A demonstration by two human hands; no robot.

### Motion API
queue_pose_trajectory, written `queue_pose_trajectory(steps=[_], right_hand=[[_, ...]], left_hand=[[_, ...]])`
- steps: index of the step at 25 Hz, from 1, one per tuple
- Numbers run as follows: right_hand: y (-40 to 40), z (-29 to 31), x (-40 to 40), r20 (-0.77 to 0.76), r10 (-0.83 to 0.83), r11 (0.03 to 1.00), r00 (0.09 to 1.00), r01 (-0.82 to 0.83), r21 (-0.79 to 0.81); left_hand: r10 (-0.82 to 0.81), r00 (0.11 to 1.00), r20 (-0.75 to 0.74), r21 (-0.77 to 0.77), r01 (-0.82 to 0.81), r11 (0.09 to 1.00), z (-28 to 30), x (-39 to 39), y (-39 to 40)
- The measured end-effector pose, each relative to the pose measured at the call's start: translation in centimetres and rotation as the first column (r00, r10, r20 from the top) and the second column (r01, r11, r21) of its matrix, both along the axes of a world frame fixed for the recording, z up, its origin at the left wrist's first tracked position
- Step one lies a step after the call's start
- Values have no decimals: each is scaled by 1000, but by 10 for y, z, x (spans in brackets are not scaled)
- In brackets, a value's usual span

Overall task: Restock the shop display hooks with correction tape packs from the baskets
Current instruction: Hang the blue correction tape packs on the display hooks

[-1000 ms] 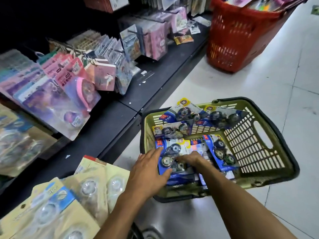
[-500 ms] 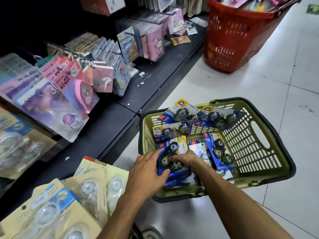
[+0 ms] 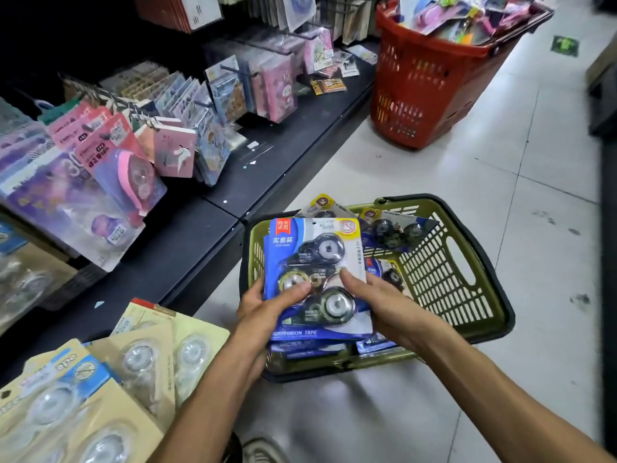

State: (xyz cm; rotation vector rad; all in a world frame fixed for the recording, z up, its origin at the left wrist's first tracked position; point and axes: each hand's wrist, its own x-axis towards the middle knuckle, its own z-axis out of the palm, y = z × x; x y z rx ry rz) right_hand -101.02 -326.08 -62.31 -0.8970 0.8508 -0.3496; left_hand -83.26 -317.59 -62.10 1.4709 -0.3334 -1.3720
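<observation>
The left hand (image 3: 267,315) and the right hand (image 3: 377,305) each grasped a lower side edge of a small stack of blue-and-white cardboard-backed correction tape packs (image 3: 314,262), thumbs pressed on the clear plastic blister of the top pack and the other fingers hidden behind the stack. The stack was held upright just above the near end of an olive-green slotted plastic basket with a black rim (image 3: 467,295), which sat on the pale tiled floor (image 3: 500,182) and held more of the same packs (image 3: 394,228). Such packs are likely light, with stiff but bendable card and a smooth, somewhat slippery blister, so loose ones in a stack could slide apart; pinching the card edges as here, or taking the card near its hang hole at the top, seems the safest hold. To the left, metal display hooks (image 3: 100,91) carried pink and pastel carded stationery (image 3: 110,152) above a dark shelf (image 3: 187,248). Cream-yellow carded tape packs (image 3: 157,355) lay nearest the camera, and a red plastic basket (image 3: 420,95) stood farther along the aisle.
</observation>
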Motion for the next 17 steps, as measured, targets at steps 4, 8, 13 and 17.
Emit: queue_pose_trajectory(steps=[4, 8, 13, 17], right_hand=[[-45, -54, -12, -594, 46, 959, 803, -202, -199], [-81, -123, -30, -938, 32, 869, 344, -474, -144], [-87, -152, -37, -979, -168, 776, 117, -597, -204], [-69, -89, -27, -922, -347, 716, 172, -587, -379]], left_hand=[[131, 978, 163, 33, -138, 990, -1, 13, 6], [122, 937, 327, 61, -150, 987, -15, 15, 9], [88, 918, 387, 90, -132, 987, -33, 15, 9], [100, 913, 396, 130, -163, 978, -35, 8, 5]])
